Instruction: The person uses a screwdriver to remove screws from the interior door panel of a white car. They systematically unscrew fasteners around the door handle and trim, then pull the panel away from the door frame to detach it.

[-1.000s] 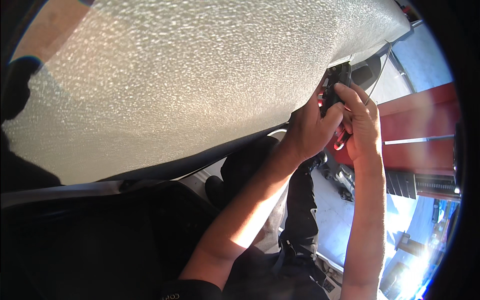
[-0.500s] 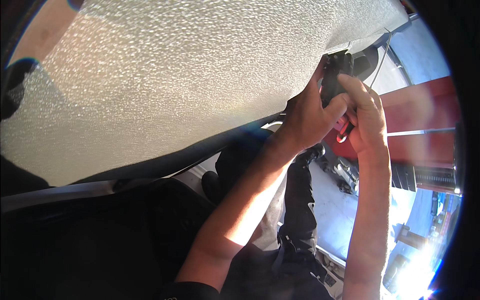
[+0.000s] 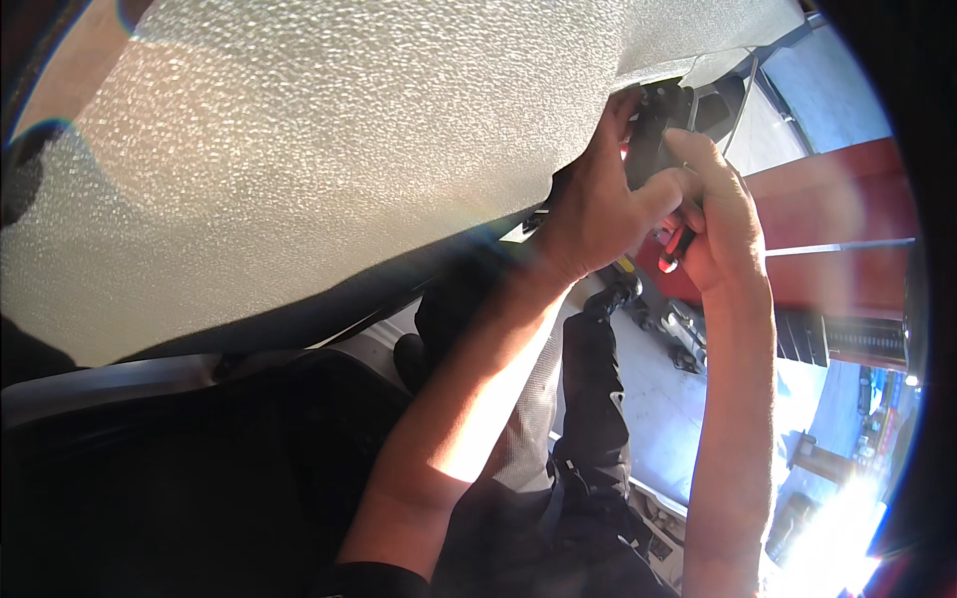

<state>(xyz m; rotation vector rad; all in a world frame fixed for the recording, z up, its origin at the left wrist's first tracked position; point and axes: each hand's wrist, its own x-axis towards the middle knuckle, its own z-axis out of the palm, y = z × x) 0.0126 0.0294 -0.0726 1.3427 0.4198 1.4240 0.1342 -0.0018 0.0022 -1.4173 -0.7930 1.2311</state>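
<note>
A pale, shiny textured panel [image 3: 349,120] fills the upper view, with a black part [image 3: 658,110] at its right edge. My left hand [image 3: 618,199] is closed around that black part, its fingers reaching up behind it and thumb bent across. My right hand [image 3: 718,214] is closed just right of it, its index finger against the black part, gripping a tool with a red and black handle [image 3: 676,249]. The working end of the tool is hidden by fingers. A thin rod or wire [image 3: 739,112] runs beside the black part.
A red metal beam or body [image 3: 837,204] is at the right, above a light floor [image 3: 658,419]. My dark-clad leg [image 3: 588,389] hangs below my arms. A black seat or trim [image 3: 169,478] fills the lower left. Bright glare is at lower right.
Both hands and the black part sit higher in the view than a second ago, and my left hand slightly further left. The panel and surroundings have also shifted up and left. Both grips persist.
</note>
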